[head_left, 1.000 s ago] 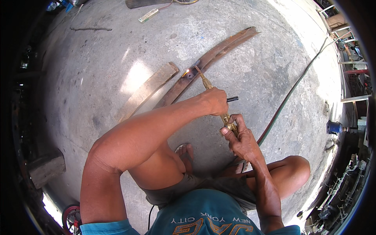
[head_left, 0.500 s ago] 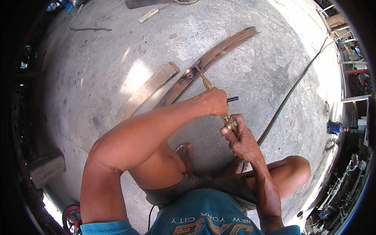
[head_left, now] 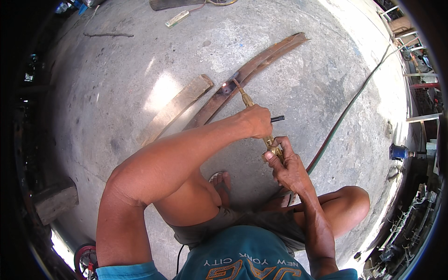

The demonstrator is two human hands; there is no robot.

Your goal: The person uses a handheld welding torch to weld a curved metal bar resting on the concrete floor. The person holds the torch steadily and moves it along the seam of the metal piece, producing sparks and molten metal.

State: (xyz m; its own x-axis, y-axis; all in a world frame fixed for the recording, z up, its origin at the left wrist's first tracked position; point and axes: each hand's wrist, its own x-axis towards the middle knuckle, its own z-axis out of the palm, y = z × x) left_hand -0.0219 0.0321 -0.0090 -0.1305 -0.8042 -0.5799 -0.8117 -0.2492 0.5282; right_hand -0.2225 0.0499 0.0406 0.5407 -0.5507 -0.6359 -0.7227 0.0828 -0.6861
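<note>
Brass torch (head_left: 248,99): L fingers (head_left: 264,124) wrapped fwd, elbow (head_left: 123,186) bent; R fingers (head_left: 284,143) at rear.

Brass-gold torch (head_left: 247,99), rust-brown metal bar (head_left: 251,66) (black-smudged midway), teal shirt (head_left: 238,247), mottled grey floor (head_left: 322,88)

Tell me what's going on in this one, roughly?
Both bare hands hold a slim, brass-coloured metal torch: the left hand grips its middle and the right hand its rear end. The tip is over a long, rust-brown metal bar on the grey concrete floor, with a small bright spot glowing on the bar nearby. A pale brown, straight beam, apparently wooden, lies beside the bar, and a dark green and red hose runs across the floor at right.
</note>
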